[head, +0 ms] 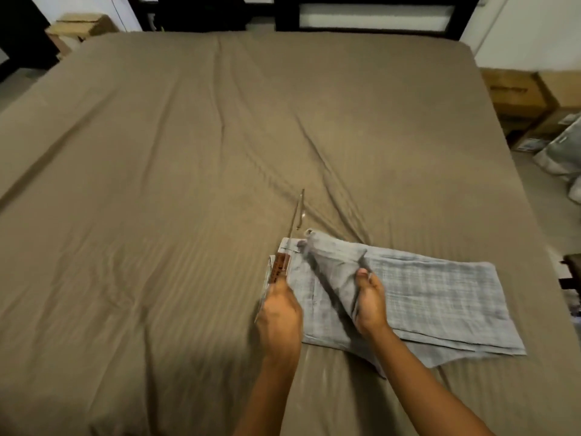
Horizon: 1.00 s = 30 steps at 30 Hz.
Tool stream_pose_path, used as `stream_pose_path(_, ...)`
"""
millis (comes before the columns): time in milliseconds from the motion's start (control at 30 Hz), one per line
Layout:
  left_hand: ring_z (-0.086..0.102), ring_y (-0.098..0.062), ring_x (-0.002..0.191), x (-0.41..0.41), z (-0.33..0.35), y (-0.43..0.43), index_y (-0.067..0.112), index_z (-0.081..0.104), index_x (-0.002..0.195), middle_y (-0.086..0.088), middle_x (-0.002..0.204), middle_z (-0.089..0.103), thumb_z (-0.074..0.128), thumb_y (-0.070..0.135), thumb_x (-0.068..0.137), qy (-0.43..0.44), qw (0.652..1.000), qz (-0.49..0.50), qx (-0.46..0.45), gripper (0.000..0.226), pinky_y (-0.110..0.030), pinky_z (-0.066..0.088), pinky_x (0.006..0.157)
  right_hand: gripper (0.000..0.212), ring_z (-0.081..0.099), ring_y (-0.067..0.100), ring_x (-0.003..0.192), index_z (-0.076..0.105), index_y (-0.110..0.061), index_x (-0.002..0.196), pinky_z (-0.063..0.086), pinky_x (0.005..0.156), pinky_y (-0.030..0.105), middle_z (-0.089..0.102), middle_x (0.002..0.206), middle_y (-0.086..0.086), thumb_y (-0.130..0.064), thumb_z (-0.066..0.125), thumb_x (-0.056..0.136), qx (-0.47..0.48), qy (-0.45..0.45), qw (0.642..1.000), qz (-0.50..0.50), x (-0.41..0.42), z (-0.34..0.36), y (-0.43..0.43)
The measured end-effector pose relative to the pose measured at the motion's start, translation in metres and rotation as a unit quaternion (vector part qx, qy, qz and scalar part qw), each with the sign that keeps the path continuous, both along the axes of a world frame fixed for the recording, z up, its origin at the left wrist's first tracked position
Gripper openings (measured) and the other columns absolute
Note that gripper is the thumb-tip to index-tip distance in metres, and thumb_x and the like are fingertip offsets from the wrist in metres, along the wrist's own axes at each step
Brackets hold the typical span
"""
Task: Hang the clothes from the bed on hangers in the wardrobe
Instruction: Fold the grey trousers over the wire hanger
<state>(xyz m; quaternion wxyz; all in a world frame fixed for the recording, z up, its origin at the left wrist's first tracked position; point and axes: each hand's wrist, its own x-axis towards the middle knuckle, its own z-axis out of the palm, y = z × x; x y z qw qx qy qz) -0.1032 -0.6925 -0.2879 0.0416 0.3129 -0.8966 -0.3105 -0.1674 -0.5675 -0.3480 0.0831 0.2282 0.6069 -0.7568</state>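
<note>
Grey checked garment (440,297) lies folded on bed (188,152), near edge. Raised fold pinched by right hand (371,300), likely opening it for hanger (278,269). That gripped by left hand (279,313) at garment's left end, hook pointing away, probably to thread in. Wardrobe not in view. Cardboard boxes (515,92) beside bed, contents unseen.
</note>
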Motion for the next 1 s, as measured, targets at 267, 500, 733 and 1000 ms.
stream_pose_path(267, 0.062, -0.021, 0.104, 0.006, 0.007, 0.112, 0.019, 0.041, 0.140, -0.004, 0.123, 0.061, 0.019, 0.031, 0.099, -0.014, 0.982, -0.183, 0.051, 0.049, -0.029, 0.049, 0.087, 0.047, 0.070, 0.022, 0.083, 0.073, -0.005, 0.096, 0.058, 0.070, 0.026, 0.071, 0.093, 0.012, -0.031, 0.033, 0.098, -0.286, -0.126, 0.949, 0.035, 0.002, 0.039, 0.041)
stream_pose_path(500, 0.057, -0.021, 0.086, 0.002, -0.009, 0.120, 0.004, 0.065, 0.093, -0.013, 0.100, 0.061, 0.028, 0.041, 0.092, 0.015, 0.987, -0.116, 0.110, 0.053, -0.030, 0.048, 0.076, 0.059, 0.063, 0.030, 0.094, 0.063, -0.003, 0.105, 0.050, 0.086, 0.040, 0.065, 0.101, 0.019, -0.049, 0.072, 0.069, -0.227, -0.113, 0.960, 0.116, 0.012, 0.033, 0.063)
stream_pose_path(733, 0.058, -0.026, 0.098, -0.047, 0.005, 0.097, 0.010, 0.054, 0.116, -0.007, 0.103, 0.061, 0.055, 0.069, 0.077, -0.077, 0.960, 0.047, 0.264, 0.070, -0.033, 0.045, 0.084, 0.013, 0.062, 0.005, 0.054, 0.058, 0.000, 0.093, 0.046, 0.047, 0.016, 0.065, 0.064, -0.005, 0.010, 0.054, 0.086, -0.059, -0.038, 0.971, 0.228, 0.032, 0.031, 0.075)
stream_pose_path(1000, 0.056, -0.025, 0.084, -0.059, -0.002, 0.078, 0.005, 0.065, 0.103, -0.012, 0.100, 0.065, 0.057, 0.025, 0.088, -0.092, 0.969, 0.023, 0.227, 0.025, -0.028, 0.042, 0.073, 0.044, 0.068, 0.018, 0.079, 0.056, -0.018, 0.115, 0.054, 0.058, 0.028, 0.070, 0.095, 0.007, 0.014, 0.048, 0.085, -0.043, -0.023, 0.975, 0.217, 0.032, 0.031, 0.076)
